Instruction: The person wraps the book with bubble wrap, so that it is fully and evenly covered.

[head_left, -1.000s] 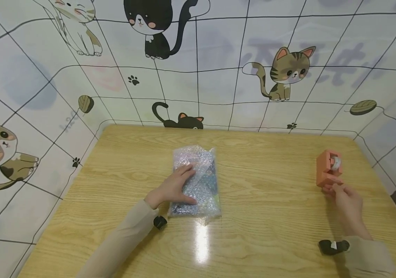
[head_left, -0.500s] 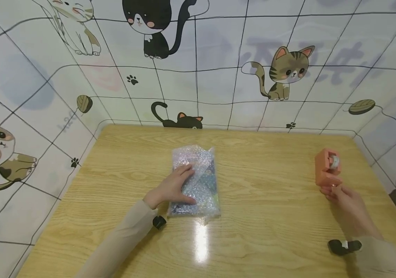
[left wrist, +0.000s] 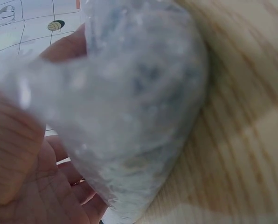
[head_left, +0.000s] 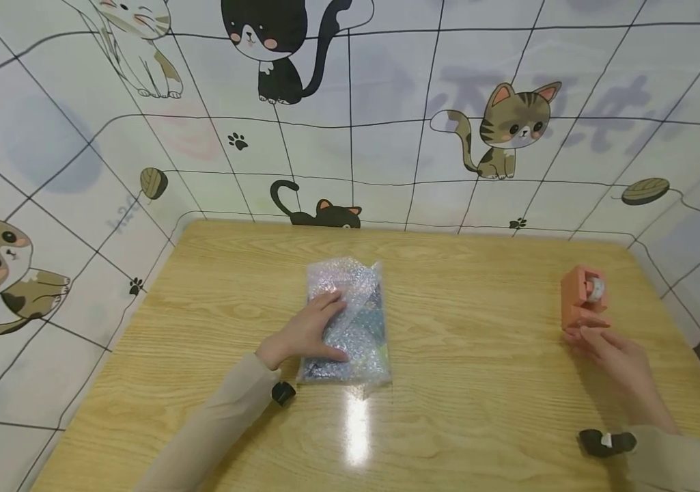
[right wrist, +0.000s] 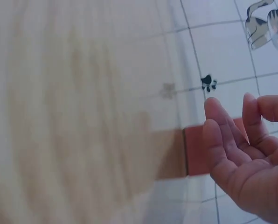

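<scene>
A flat package in clear bubble wrap (head_left: 362, 328), with blue and pale colours showing through, lies left of the table's middle. My left hand (head_left: 306, 335) rests on its left part, fingers spread and thumb apart. In the left wrist view the wrinkled bubble wrap (left wrist: 134, 107) covers part of that hand. At the far right stands a coral tape dispenser (head_left: 573, 301) with a small roll of tape (head_left: 596, 290). My right hand (head_left: 617, 359) is at its near end, thumb and forefinger tips meeting in a pinch at the tape's end. Its other fingers (right wrist: 213, 140) extend beside the dispenser.
The light wood table (head_left: 466, 328) reaches back to a cloth wall (head_left: 386, 157) printed with cats and grid lines. Black wrist straps sit at both sleeves, and a bright reflection lies in front of the package.
My right wrist has swung a little to the right while its fingertips stay at the dispenser's near end. The left hand and the package have stayed put.
</scene>
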A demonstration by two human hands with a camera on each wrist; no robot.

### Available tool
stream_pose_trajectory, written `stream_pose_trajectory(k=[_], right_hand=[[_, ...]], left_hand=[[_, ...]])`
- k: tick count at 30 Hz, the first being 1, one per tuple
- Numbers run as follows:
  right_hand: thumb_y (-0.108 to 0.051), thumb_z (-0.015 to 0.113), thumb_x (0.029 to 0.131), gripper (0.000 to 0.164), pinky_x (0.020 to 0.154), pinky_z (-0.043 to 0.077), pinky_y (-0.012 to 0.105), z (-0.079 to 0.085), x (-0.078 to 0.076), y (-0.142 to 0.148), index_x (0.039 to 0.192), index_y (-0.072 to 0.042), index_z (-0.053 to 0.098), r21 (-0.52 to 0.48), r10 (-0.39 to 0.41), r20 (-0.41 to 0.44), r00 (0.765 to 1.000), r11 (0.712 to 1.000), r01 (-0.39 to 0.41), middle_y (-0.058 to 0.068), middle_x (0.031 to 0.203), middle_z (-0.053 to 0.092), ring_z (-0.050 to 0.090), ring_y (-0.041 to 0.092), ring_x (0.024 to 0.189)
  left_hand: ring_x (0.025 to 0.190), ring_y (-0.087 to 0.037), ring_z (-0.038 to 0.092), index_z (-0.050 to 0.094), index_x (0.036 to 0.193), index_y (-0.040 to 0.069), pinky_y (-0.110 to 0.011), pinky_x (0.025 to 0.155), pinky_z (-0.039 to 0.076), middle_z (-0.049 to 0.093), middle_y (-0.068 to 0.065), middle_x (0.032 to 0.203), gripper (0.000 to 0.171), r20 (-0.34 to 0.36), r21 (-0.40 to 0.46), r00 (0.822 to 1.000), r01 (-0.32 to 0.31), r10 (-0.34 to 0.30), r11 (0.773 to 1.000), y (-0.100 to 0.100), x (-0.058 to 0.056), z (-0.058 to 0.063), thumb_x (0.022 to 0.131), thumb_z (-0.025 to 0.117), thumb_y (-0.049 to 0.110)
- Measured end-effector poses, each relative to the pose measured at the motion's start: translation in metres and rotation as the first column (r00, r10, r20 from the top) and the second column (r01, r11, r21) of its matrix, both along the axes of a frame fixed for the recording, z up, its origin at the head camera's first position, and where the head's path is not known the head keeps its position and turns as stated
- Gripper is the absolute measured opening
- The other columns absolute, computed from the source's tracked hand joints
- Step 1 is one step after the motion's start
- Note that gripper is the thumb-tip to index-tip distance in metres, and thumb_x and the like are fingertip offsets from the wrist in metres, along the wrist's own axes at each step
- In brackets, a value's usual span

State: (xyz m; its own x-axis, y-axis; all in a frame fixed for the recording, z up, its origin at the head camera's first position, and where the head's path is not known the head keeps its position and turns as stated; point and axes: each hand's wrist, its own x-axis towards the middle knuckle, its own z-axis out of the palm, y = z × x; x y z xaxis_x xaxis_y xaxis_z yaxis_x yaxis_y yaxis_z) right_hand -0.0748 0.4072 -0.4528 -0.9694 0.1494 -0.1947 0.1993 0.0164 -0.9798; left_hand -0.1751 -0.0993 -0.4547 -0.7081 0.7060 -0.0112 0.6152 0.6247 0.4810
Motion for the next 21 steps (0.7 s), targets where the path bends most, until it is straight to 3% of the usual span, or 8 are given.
stream_pose_trajectory(k=[3,6,13,16,19,21], right_hand=[[-0.017,0.054,0.096,0.017,0.072,0.049,0.011,0.008,-0.003,-0.012,0.095,-0.019,0.071,-0.062,0.006,-0.061,0.998,0.998,-0.010,-0.015,0.095,0.068,0.065,-0.002,0.085],[-0.016,0.054,0.096,0.017,0.072,0.050,0.013,0.012,-0.010,-0.021,0.099,-0.017,0.071,-0.061,0.020,-0.104,0.994,0.998,-0.026,-0.013,0.097,0.068,0.065,0.000,0.086],[-0.023,0.058,0.094,0.024,0.070,0.053,0.017,0.001,-0.034,-0.031,0.106,-0.005,0.069,0.078,0.001,-0.117,0.993,0.997,0.009,-0.008,0.091,0.072,0.067,0.003,0.085],[-0.022,0.056,0.095,0.024,0.069,0.053,0.016,0.013,-0.037,-0.050,0.105,-0.003,0.068,0.131,0.020,-0.154,0.988,0.991,0.000,-0.007,0.090,0.072,0.067,0.003,0.084],[-0.016,0.056,0.095,0.019,0.068,0.052,0.015,0.026,-0.038,-0.070,0.100,-0.004,0.069,0.063,0.042,-0.204,0.978,0.998,-0.029,-0.005,0.087,0.072,0.067,0.004,0.081],[-0.017,0.056,0.095,0.017,0.069,0.052,0.014,0.036,-0.039,-0.083,0.097,-0.007,0.069,0.073,0.064,-0.208,0.976,0.996,-0.049,-0.008,0.087,0.071,0.066,0.002,0.081]], left_hand=[[0.138,-0.039,0.020,0.037,0.139,-0.005,-0.049,0.112,0.019,0.024,-0.024,0.149,0.098,-0.004,-0.004,1.000,0.002,-0.002,1.000,0.000,0.000,-0.001,0.068,0.081,0.046],[0.137,-0.039,0.021,0.037,0.139,-0.006,-0.049,0.111,0.019,0.025,-0.024,0.149,0.098,-0.012,-0.006,1.000,0.006,-0.006,1.000,0.000,0.000,-0.002,0.068,0.081,0.045],[0.137,-0.040,0.021,0.036,0.139,-0.006,-0.049,0.111,0.019,0.024,-0.025,0.149,0.099,-0.013,-0.007,1.000,0.007,-0.007,1.000,0.000,0.001,0.000,0.067,0.081,0.046],[0.137,-0.040,0.021,0.036,0.139,-0.006,-0.050,0.111,0.020,0.024,-0.025,0.149,0.099,-0.017,-0.005,1.000,0.008,-0.008,1.000,0.000,0.001,0.000,0.067,0.081,0.046],[0.137,-0.040,0.021,0.036,0.139,-0.006,-0.049,0.111,0.020,0.024,-0.025,0.149,0.099,-0.021,-0.009,1.000,0.007,-0.007,1.000,0.000,0.001,-0.001,0.067,0.081,0.046],[0.137,-0.039,0.021,0.036,0.139,-0.006,-0.049,0.111,0.020,0.024,-0.025,0.149,0.100,-0.019,-0.013,1.000,0.005,-0.005,1.000,0.000,0.001,0.000,0.067,0.081,0.046]])
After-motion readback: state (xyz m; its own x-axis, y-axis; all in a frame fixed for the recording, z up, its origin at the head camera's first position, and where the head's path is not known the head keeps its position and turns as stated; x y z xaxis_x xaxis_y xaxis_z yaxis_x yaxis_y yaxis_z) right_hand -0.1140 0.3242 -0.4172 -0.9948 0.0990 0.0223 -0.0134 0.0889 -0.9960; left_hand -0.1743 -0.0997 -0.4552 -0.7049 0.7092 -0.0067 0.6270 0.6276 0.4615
